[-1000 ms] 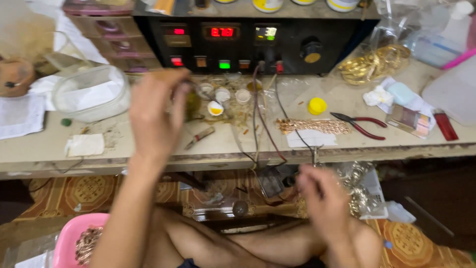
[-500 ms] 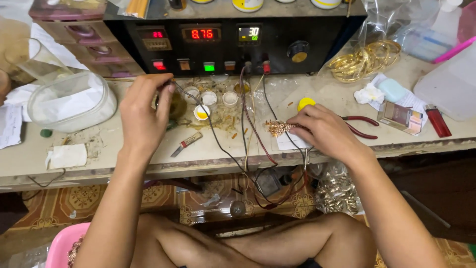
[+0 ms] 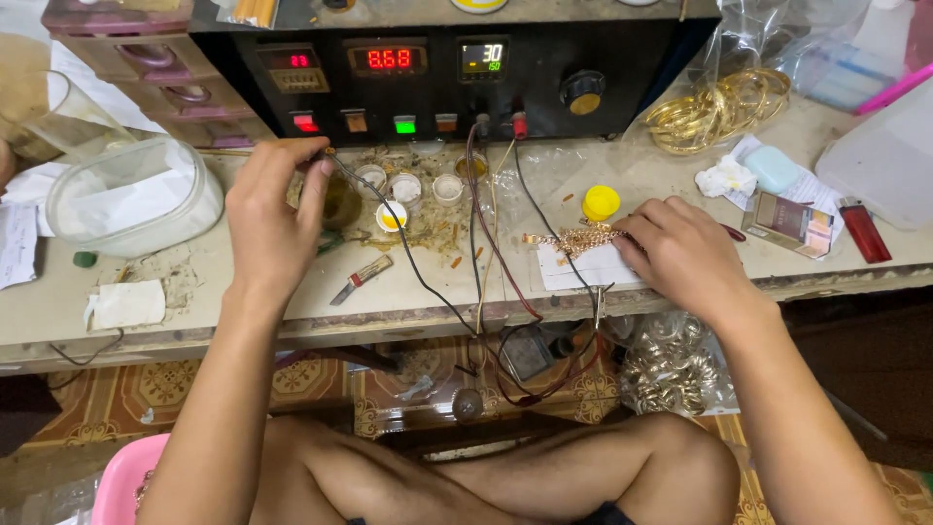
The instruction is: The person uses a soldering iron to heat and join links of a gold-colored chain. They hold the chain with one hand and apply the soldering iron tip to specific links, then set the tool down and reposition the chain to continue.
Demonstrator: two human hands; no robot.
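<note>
On the cluttered tabletop (image 3: 243,311), our right hand (image 3: 685,253) pinches a limp, light gold chain (image 3: 578,238) lying on white paper (image 3: 583,267); our left hand (image 3: 267,219) is closed on a black wire (image 3: 408,258) near small cups (image 3: 403,187).

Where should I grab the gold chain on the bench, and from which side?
Probably pinch the chain at its free left end, coming from above and the left. It lies flat and roughly straight on the white paper, its right end is already under the right hand, and black wires cross close by, so a top-down fingertip pinch there looks clearest.
</note>
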